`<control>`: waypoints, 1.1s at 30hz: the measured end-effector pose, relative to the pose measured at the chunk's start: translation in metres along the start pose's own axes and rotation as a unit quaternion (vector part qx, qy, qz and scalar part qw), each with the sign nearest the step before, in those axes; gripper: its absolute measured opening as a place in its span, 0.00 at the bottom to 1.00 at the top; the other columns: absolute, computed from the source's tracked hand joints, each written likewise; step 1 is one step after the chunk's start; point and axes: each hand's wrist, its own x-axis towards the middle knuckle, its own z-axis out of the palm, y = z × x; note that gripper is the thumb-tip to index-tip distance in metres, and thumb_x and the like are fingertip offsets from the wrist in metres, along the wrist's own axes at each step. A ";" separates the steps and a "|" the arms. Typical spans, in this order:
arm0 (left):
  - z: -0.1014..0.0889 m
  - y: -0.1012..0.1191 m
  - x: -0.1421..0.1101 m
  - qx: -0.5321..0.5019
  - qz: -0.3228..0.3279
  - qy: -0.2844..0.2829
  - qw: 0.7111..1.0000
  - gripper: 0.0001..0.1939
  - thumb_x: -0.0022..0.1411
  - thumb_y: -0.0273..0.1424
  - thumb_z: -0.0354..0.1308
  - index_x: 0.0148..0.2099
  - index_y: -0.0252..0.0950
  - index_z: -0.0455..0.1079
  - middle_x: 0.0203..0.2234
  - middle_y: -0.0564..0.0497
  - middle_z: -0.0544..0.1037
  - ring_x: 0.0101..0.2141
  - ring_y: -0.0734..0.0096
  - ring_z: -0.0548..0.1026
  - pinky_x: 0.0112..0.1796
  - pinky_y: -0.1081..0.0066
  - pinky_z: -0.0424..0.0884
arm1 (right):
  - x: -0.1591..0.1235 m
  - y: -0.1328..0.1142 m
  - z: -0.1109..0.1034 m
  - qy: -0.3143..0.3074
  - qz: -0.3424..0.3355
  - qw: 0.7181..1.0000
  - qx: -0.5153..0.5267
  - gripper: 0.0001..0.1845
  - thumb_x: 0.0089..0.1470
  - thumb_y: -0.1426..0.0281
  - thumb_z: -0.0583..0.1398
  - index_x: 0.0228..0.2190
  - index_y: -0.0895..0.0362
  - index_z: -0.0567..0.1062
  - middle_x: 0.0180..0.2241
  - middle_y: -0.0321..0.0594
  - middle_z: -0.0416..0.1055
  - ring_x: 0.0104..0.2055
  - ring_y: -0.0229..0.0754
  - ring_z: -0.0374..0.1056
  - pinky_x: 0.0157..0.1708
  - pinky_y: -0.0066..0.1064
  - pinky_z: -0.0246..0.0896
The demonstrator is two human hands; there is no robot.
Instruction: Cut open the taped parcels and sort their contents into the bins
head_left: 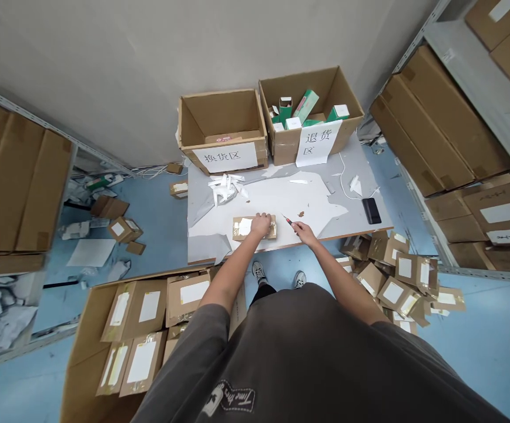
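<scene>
On the table before me lies a small taped cardboard box [242, 227] with a white label. My left hand [261, 224] is on its right part, fingers curled over the far edge, holding it down. To the right of the box, my right hand [303, 232] is closed around a slim knife [288, 221] with a red and black handle. Its thin tip points up and left, apart from the box. Torn white scraps [226, 188] lie beyond the box.
Two large open cartons stand at the table's back: the left carton [261, 154] and the right carton [285, 154], holding green-and-white boxes. A black phone-like device [371, 211] lies at right. Parcels [391, 292] are heaped on the floor; a big carton [79, 352] holds more.
</scene>
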 end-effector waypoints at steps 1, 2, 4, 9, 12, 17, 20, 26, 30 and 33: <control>0.000 0.002 0.002 0.003 0.000 -0.002 1.000 0.23 0.63 0.25 0.65 0.60 0.31 0.71 0.54 0.33 0.77 0.55 0.47 0.72 0.51 0.59 0.69 | 0.000 0.002 0.001 0.005 0.008 1.000 -0.011 0.27 0.57 0.42 0.59 0.38 0.52 0.76 0.28 0.34 0.70 0.31 0.41 0.68 0.33 0.32 0.67; 0.000 0.003 0.004 0.003 0.000 -0.002 1.000 0.23 0.62 0.23 0.64 0.60 0.30 0.71 0.53 0.33 0.78 0.55 0.46 0.72 0.51 0.58 0.68 | -0.001 0.005 0.001 0.009 0.016 1.000 -0.021 0.26 0.59 0.43 0.58 0.37 0.52 0.75 0.28 0.33 0.70 0.30 0.41 0.68 0.33 0.32 0.66; 0.000 0.004 0.004 0.005 0.000 0.005 1.000 0.23 0.62 0.21 0.62 0.59 0.29 0.71 0.53 0.32 0.78 0.56 0.44 0.72 0.54 0.55 0.67 | -0.003 0.009 0.001 0.008 0.029 0.998 -0.048 0.23 0.62 0.45 0.56 0.38 0.52 0.74 0.28 0.33 0.71 0.30 0.41 0.68 0.33 0.31 0.66; 0.009 -0.006 -0.003 0.006 0.039 0.040 0.998 0.20 0.67 0.23 0.58 0.61 0.28 0.70 0.53 0.31 0.78 0.54 0.45 0.74 0.56 0.51 0.66 | -0.011 0.014 -0.003 -0.042 0.012 0.980 -0.194 0.17 0.69 0.54 0.53 0.47 0.51 0.74 0.33 0.35 0.77 0.35 0.44 0.73 0.36 0.32 0.65; 0.021 -0.016 -0.006 0.007 0.071 0.070 0.995 0.21 0.71 0.25 0.54 0.63 0.27 0.69 0.54 0.30 0.76 0.54 0.45 0.74 0.54 0.55 0.70 | -0.015 0.012 -0.003 -0.078 -0.030 0.951 -0.297 0.18 0.71 0.57 0.54 0.52 0.52 0.75 0.42 0.42 0.81 0.42 0.48 0.75 0.40 0.33 0.64; 0.039 -0.023 -0.007 0.006 0.081 0.105 0.991 0.19 0.72 0.26 0.53 0.62 0.30 0.69 0.53 0.31 0.76 0.55 0.44 0.73 0.53 0.55 0.72 | -0.012 0.000 0.000 -0.108 -0.077 0.906 -0.403 0.18 0.73 0.59 0.54 0.56 0.53 0.76 0.52 0.46 0.79 0.51 0.50 0.73 0.46 0.34 0.62; 0.046 -0.023 -0.008 -0.004 0.084 0.121 0.989 0.17 0.71 0.25 0.54 0.60 0.32 0.70 0.55 0.31 0.76 0.55 0.44 0.73 0.54 0.54 0.72 | -0.006 -0.010 0.002 -0.120 -0.095 0.881 -0.447 0.19 0.75 0.60 0.53 0.56 0.53 0.76 0.54 0.46 0.78 0.54 0.50 0.72 0.48 0.34 0.61; 0.054 -0.024 -0.015 -0.006 0.086 0.132 0.987 0.15 0.73 0.27 0.51 0.57 0.32 0.71 0.61 0.29 0.74 0.59 0.42 0.73 0.56 0.51 0.72 | 0.008 -0.025 0.009 -0.139 -0.116 0.830 -0.528 0.20 0.76 0.59 0.52 0.57 0.54 0.75 0.54 0.50 0.77 0.54 0.53 0.72 0.49 0.37 0.60; 0.058 -0.022 -0.021 -0.034 0.082 0.134 0.987 0.15 0.73 0.27 0.52 0.58 0.33 0.71 0.65 0.29 0.72 0.65 0.43 0.69 0.62 0.48 0.69 | 0.013 -0.021 0.009 -0.146 -0.151 0.805 -0.555 0.20 0.75 0.59 0.52 0.56 0.56 0.75 0.54 0.54 0.77 0.53 0.55 0.70 0.49 0.39 0.59; 0.064 -0.017 -0.025 -0.074 0.065 0.130 0.987 0.15 0.72 0.27 0.55 0.58 0.34 0.72 0.69 0.29 0.67 0.71 0.42 0.64 0.66 0.45 0.65 | 0.014 -0.013 0.008 -0.140 -0.198 0.789 -0.564 0.20 0.75 0.59 0.52 0.55 0.57 0.76 0.53 0.56 0.76 0.54 0.57 0.68 0.51 0.41 0.56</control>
